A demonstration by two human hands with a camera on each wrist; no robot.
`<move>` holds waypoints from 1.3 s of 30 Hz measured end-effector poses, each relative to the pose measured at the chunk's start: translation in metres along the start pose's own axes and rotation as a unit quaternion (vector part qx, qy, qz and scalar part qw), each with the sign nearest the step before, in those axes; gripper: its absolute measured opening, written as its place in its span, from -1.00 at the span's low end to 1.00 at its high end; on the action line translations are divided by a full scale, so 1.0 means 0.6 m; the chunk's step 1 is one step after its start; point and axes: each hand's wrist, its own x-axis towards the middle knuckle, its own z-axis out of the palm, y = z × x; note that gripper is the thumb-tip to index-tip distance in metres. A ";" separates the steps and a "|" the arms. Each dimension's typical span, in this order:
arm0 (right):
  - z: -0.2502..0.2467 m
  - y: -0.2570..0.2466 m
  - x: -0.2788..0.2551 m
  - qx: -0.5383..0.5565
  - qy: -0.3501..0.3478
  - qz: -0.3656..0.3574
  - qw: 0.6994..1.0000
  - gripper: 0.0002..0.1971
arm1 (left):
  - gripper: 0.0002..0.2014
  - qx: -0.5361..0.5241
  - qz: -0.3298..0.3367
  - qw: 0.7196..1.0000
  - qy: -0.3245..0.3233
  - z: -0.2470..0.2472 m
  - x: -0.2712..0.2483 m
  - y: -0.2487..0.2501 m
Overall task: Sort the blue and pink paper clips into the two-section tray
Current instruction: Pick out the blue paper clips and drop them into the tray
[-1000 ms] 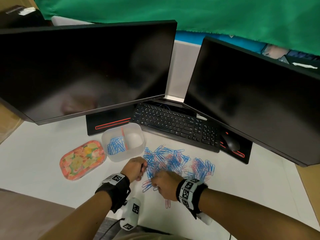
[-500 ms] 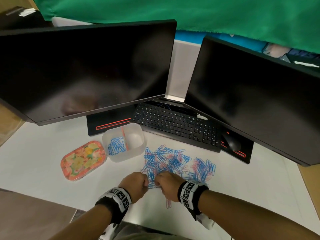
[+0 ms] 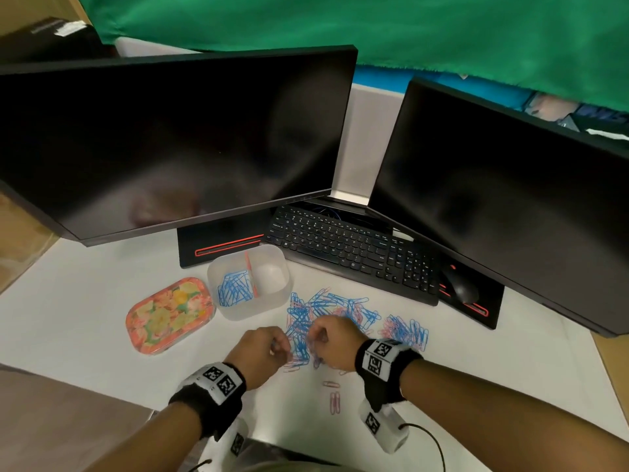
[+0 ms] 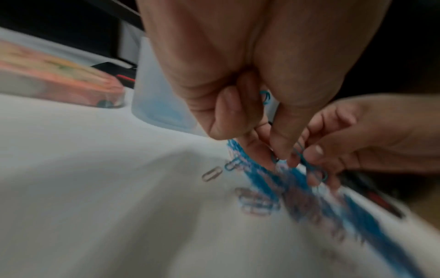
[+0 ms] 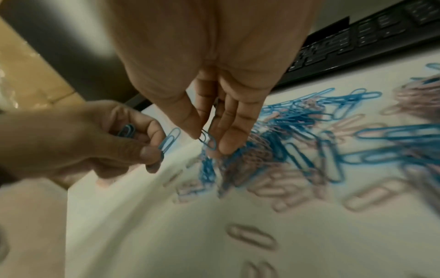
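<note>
Down at the near edge of the clip pile (image 3: pixel 326 321), both hands work close together on the white desk (image 3: pixel 85 321). Left hand (image 3: pixel 260 350) has its thumb and forefinger pinched on one blue paper clip (image 5: pixel 169 140), with a few more blue clips (image 5: pixel 127 130) tucked under its curled fingers. Right hand (image 3: pixel 332 342) pinches another blue clip (image 5: pixel 208 140) between thumb and fingertips, just over the pile. Beyond the pile and to its left stands the translucent two-section tray (image 3: pixel 250 306): blue clips fill its left section, and the section nearer the pile looks bare. A floral lid (image 3: pixel 168 315) lies just past the tray on the side away from the pile. Several pink clips (image 3: pixel 335 400) lie loose on the near side of the pile. Behind the pile sits a black keyboard (image 3: pixel 350 248), with a mouse (image 3: pixel 459 286) at its right end.
</note>
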 end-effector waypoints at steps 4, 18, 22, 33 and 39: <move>-0.015 -0.073 0.039 0.118 0.008 0.047 0.992 -0.77 | -0.77 -0.233 -0.061 0.969 0.061 -0.061 -0.003 0.021; -0.009 -0.221 0.156 0.151 0.054 0.025 0.987 -0.68 | -0.86 -0.471 -0.205 0.839 0.180 -0.180 0.046 0.014; -0.023 -0.200 0.134 0.075 0.078 -0.010 0.994 -0.67 | -0.88 -0.414 -0.210 0.865 0.189 -0.181 0.053 0.028; -0.048 -0.034 0.035 -0.003 0.067 0.023 0.997 -0.74 | -0.78 -0.178 -0.033 0.978 0.107 -0.097 0.032 0.076; -0.020 0.023 0.005 -0.073 0.023 0.014 0.997 -0.76 | -0.92 0.038 -0.050 0.998 0.021 -0.008 0.051 0.068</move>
